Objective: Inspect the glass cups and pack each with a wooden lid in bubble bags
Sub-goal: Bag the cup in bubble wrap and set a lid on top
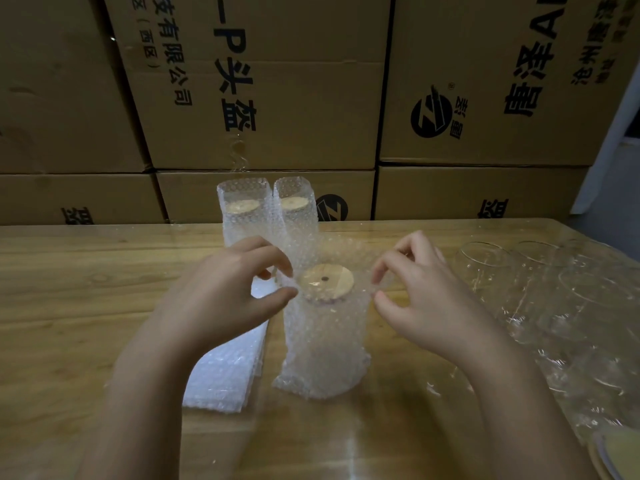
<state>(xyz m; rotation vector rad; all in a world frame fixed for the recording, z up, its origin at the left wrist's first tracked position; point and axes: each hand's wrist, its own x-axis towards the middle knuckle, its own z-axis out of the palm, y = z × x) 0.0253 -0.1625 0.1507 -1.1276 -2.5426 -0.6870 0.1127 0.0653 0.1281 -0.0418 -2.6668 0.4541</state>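
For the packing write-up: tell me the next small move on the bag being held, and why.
Probably release the rim and slide the bubble bag back beside the two finished bags. The wooden lid already sits inside, below the rim pinched by the left hand and right hand, and the finished bags' tops stand open too.

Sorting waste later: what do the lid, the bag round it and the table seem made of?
Lid: pale wood, matte, faint grain, small dark hole. Bag: clear plastic bubble wrap, rows of bubbles showing. Table: wood-look top, glossy with reflections; solid or laminate, cannot tell.
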